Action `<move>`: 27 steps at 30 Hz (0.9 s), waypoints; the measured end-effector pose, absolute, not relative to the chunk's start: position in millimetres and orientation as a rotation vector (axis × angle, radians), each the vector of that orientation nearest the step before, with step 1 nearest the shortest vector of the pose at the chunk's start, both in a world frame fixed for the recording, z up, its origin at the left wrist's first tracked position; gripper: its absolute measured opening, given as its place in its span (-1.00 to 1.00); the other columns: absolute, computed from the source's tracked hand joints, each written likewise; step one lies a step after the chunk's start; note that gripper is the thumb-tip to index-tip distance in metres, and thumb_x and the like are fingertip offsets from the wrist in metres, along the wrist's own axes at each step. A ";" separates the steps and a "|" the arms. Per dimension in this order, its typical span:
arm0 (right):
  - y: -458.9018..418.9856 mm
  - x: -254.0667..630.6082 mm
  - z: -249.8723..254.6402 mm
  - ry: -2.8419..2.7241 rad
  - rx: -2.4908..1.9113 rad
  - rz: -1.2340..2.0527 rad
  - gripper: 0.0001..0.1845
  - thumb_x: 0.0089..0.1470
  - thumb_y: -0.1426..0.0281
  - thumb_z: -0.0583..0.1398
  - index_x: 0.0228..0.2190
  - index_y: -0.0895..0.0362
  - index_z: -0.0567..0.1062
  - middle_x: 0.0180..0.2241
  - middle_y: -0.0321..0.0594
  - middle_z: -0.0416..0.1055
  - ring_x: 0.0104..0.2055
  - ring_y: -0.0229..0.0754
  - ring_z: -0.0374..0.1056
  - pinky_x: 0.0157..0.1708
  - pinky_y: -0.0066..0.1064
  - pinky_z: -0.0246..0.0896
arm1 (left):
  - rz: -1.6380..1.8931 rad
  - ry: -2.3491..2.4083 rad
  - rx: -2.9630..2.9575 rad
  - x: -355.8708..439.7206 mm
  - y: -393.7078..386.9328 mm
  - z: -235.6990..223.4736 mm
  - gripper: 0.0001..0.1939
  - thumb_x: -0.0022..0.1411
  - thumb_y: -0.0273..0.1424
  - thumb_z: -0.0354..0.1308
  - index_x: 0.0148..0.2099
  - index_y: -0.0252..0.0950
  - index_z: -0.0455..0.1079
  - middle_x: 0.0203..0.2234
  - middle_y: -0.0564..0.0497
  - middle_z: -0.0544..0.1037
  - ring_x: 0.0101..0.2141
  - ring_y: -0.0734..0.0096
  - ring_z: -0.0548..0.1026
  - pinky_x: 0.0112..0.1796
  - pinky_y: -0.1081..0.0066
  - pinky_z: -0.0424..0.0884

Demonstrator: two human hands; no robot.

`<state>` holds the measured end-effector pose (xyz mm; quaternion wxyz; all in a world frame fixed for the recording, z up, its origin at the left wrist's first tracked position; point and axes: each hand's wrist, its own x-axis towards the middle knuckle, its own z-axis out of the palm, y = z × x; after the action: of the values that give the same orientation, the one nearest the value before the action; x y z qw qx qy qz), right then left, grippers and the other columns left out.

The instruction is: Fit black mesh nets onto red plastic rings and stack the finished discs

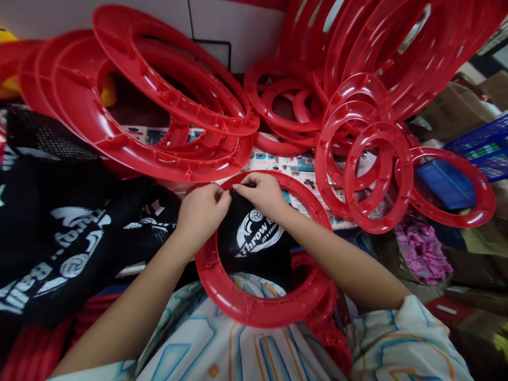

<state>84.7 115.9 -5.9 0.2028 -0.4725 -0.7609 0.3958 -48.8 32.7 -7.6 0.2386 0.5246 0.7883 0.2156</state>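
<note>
A red plastic ring (257,312) leans against my body, its far rim up on the table edge. Black printed fabric (254,233) with a white ball logo hangs inside the ring from that far rim. My left hand (204,211) pinches the fabric's upper edge at the rim with thumb and fingertips. Close beside it, almost touching, my right hand (262,196) is closed in a pinch on the same edge. The exact spot between the fingertips is too small to make out.
Large red rings (154,164) lean in a stack at the back left. Smaller red rings (379,177) pile up at the right, below more large ones. Black printed cloth pieces (75,227) lie at the left. A blue basket (480,148) and pink material (423,248) are farther right.
</note>
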 end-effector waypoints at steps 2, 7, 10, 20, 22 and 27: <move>115.1 81.5 -5.0 -2.142 -1.366 1.053 -0.84 -0.02 0.36 0.27 -0.56 0.17 0.49 -0.54 -0.33 0.43 -0.44 -0.30 0.28 -0.40 -0.46 0.08 | 0.548 2.167 1.482 -49.1 35.5 -7.2 -0.64 0.21 -0.18 -0.10 -0.36 -0.24 0.45 -0.45 -0.08 0.59 -0.40 0.22 0.50 -0.40 0.35 0.23; 112.5 85.3 1.3 -2.157 -1.408 1.019 -0.88 -0.04 0.40 0.30 -0.53 0.18 0.50 -0.53 -0.33 0.44 -0.43 -0.29 0.30 -0.40 -0.47 0.10 | 0.482 2.154 1.626 -49.5 37.9 -7.8 -0.63 0.23 -0.20 -0.11 -0.39 -0.24 0.45 -0.50 -0.13 0.58 -0.45 0.18 0.51 -0.43 0.34 0.26; 111.8 101.2 3.4 -2.111 -1.392 1.036 -0.92 -0.01 0.42 0.29 -0.47 0.19 0.53 -0.49 -0.31 0.46 -0.42 -0.29 0.32 -0.36 -0.47 0.15 | 0.518 2.144 1.712 -48.1 34.5 -11.4 -0.63 0.27 -0.24 -0.14 -0.31 -0.28 0.45 -0.42 -0.18 0.59 -0.38 0.15 0.54 -0.37 0.31 0.32; 120.6 117.6 1.5 -2.182 -1.454 0.867 -0.86 0.08 0.40 0.23 -0.43 0.19 0.58 -0.47 -0.27 0.50 -0.43 -0.28 0.31 -0.35 -0.43 0.13 | 0.721 1.842 1.839 -50.0 25.5 -19.4 -0.65 0.31 -0.37 -0.11 0.02 -0.22 0.42 -0.13 -0.08 0.62 -0.15 0.26 0.57 -0.11 0.32 0.43; 122.2 112.9 4.9 -2.226 -1.431 0.803 -0.88 0.06 0.42 0.24 -0.45 0.19 0.58 -0.47 -0.26 0.50 -0.41 -0.27 0.32 -0.33 -0.43 0.13 | 0.713 1.819 1.831 -49.8 25.3 -19.7 -0.62 0.30 -0.39 -0.12 0.06 -0.21 0.42 -0.07 -0.09 0.60 -0.12 0.25 0.56 -0.08 0.30 0.43; 125.3 105.9 12.5 -2.319 -1.387 0.765 -0.87 0.05 0.41 0.28 -0.48 0.19 0.58 -0.47 -0.25 0.50 -0.39 -0.26 0.34 -0.32 -0.44 0.12 | 0.640 1.822 1.783 -48.2 25.0 -18.3 -0.58 0.30 -0.38 -0.12 0.12 -0.21 0.40 -0.06 -0.14 0.59 -0.14 0.15 0.58 -0.13 0.23 0.46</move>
<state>105.9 125.3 12.5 0.1661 -0.4870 -0.8143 0.2687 -48.2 25.0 -18.3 0.2537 0.6563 0.6704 0.2357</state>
